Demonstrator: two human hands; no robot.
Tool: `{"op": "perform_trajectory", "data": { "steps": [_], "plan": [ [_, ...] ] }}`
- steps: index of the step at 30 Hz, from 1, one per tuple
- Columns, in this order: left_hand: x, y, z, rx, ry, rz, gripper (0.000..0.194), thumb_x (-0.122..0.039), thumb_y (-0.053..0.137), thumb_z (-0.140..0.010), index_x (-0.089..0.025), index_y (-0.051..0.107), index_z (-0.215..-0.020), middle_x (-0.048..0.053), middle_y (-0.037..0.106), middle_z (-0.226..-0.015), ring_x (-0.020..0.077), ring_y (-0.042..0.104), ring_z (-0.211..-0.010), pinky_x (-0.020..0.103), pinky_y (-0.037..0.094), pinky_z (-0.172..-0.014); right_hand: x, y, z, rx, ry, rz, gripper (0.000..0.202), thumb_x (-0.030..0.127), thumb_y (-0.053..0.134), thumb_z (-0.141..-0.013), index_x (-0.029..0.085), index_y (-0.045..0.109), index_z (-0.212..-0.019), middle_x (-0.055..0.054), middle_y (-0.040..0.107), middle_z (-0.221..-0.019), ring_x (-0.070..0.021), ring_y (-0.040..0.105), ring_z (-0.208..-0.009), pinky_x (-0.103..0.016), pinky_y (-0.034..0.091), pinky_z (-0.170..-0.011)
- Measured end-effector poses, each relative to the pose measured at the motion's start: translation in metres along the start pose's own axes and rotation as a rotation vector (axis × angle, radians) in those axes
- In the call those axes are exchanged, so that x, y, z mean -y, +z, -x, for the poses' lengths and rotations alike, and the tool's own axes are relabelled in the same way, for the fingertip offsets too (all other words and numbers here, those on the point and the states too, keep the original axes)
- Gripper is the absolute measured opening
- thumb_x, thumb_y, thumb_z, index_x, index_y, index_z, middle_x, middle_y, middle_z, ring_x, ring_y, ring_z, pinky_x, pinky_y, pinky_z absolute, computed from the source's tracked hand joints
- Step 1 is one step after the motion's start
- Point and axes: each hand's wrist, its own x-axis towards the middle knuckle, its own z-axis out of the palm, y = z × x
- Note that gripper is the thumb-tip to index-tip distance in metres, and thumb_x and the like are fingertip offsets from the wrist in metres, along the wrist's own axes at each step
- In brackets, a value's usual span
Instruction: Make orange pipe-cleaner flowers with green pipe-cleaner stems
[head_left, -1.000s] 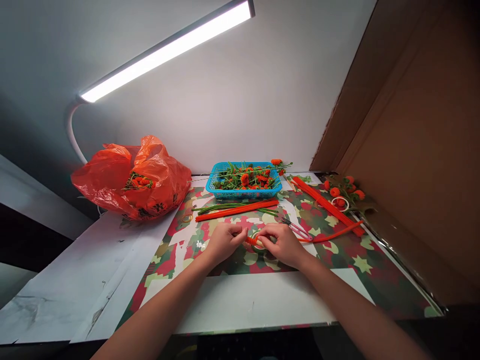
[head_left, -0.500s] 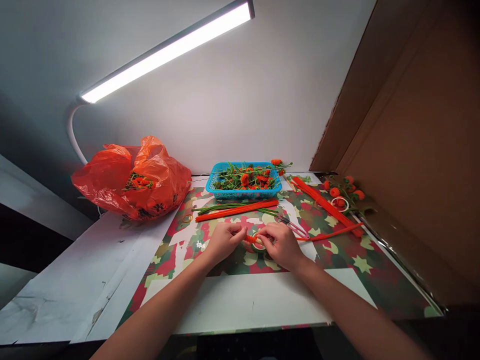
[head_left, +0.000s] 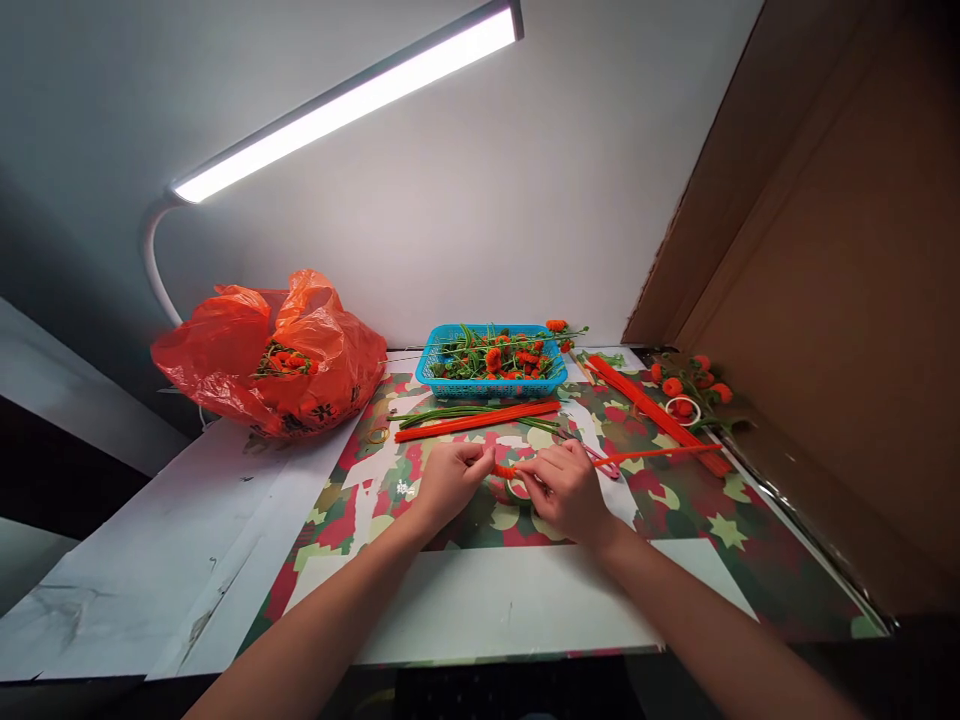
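An orange pipe cleaner (head_left: 654, 453) runs from between my hands out to the right, its near part coiled between the fingertips. My left hand (head_left: 454, 478) pinches the coiled end. Close beside it, my right hand (head_left: 564, 486) pinches the same pipe cleaner where the coil meets the straight length. Under the fingers, a roll of green tape (head_left: 517, 491) lies partly hidden on the mat. Just behind the right hand are pink-handled scissors (head_left: 609, 467), mostly covered. Farther back lie a bundle of orange pipe cleaners (head_left: 476, 421) and some green ones (head_left: 442, 412).
A blue basket (head_left: 491, 388) of orange flowers stands at the back. To its left sits a red plastic bag (head_left: 337, 370) with more flowers. Another orange bundle (head_left: 649, 405), a white ring (head_left: 683, 410) and loose flowers (head_left: 673, 386) lie right, by a cardboard wall (head_left: 810, 300). A lamp (head_left: 352, 105) hangs overhead.
The pipe cleaner's free length has lifted slightly on the right, and the right hand has turned a little. Both hands keep their pinch. The whole view has shifted slightly.
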Motion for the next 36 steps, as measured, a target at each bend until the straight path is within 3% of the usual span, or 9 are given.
{"op": "perform_trajectory", "data": {
  "steps": [5, 12, 15, 18, 20, 28, 36],
  "plan": [
    [-0.006, 0.002, 0.003, -0.177, 0.007, -0.068, 0.043, -0.037, 0.045, -0.081, -0.018, 0.024, -0.048, -0.004, 0.022, -0.048, 0.0093, 0.020, -0.048, 0.027, 0.016, -0.049, 0.004, 0.000, -0.002, 0.008, 0.041, 0.024, 0.021, 0.019, 0.050, -0.089, 0.019, 0.063, -0.072, -0.001, 0.062, -0.060, -0.0145, 0.053, -0.061, -0.031, 0.028, -0.065],
    [-0.005, 0.004, 0.004, -0.241, 0.012, -0.084, 0.042, -0.034, 0.046, -0.080, -0.018, 0.026, -0.047, -0.005, 0.021, -0.048, 0.0094, 0.022, -0.047, 0.026, 0.018, -0.049, 0.007, 0.003, 0.000, 0.001, 0.058, -0.026, 0.020, 0.018, 0.050, -0.089, 0.018, 0.065, -0.075, -0.002, 0.063, -0.061, -0.0148, 0.054, -0.062, -0.031, 0.029, -0.064],
    [-0.004, 0.003, 0.003, -0.279, -0.001, -0.051, 0.042, -0.035, 0.047, -0.080, -0.018, 0.027, -0.046, -0.004, 0.020, -0.048, 0.0094, 0.022, -0.048, 0.026, 0.018, -0.049, 0.009, 0.003, 0.000, 0.025, 0.040, -0.049, 0.017, 0.017, 0.050, -0.089, 0.016, 0.067, -0.091, -0.004, 0.068, -0.071, -0.0160, 0.059, -0.067, -0.031, 0.031, -0.066],
    [-0.002, 0.002, 0.001, -0.295, -0.067, 0.045, 0.044, -0.040, 0.046, -0.081, -0.018, 0.030, -0.046, -0.004, 0.023, -0.048, 0.0091, 0.023, -0.048, 0.026, 0.019, -0.048, 0.010, 0.003, 0.000, 0.067, 0.027, -0.038, 0.026, 0.016, 0.048, -0.091, 0.016, 0.063, -0.112, -0.006, 0.073, -0.086, -0.0164, 0.063, -0.075, -0.033, 0.031, -0.070],
    [0.000, 0.003, -0.001, -0.293, -0.107, 0.113, 0.044, -0.042, 0.046, -0.081, -0.019, 0.030, -0.047, -0.005, 0.024, -0.049, 0.0089, 0.023, -0.048, 0.025, 0.019, -0.048, 0.011, 0.003, 0.000, 0.069, 0.044, -0.029, 0.029, 0.014, 0.046, -0.092, 0.018, 0.061, -0.117, -0.005, 0.074, -0.088, -0.0155, 0.064, -0.075, -0.034, 0.029, -0.071],
    [0.005, 0.007, -0.004, -0.240, -0.214, 0.283, 0.044, -0.046, 0.049, -0.077, -0.020, 0.027, -0.050, -0.005, 0.021, -0.052, 0.0087, 0.020, -0.050, 0.025, 0.017, -0.047, 0.010, 0.002, -0.002, -0.069, 0.108, -0.114, 0.018, 0.014, 0.054, -0.089, 0.023, 0.069, -0.095, -0.001, 0.076, -0.081, -0.0147, 0.068, -0.074, -0.034, 0.026, -0.069],
    [0.006, 0.007, -0.004, -0.200, -0.224, 0.309, 0.045, -0.051, 0.051, -0.075, -0.019, 0.033, -0.049, -0.005, 0.023, -0.052, 0.0087, 0.021, -0.050, 0.024, 0.016, -0.046, 0.008, 0.000, -0.006, -0.036, 0.228, -0.265, 0.015, 0.019, 0.059, -0.086, 0.026, 0.072, -0.084, -0.001, 0.077, -0.086, -0.0178, 0.071, -0.077, -0.035, 0.032, -0.076]
  ]
}}
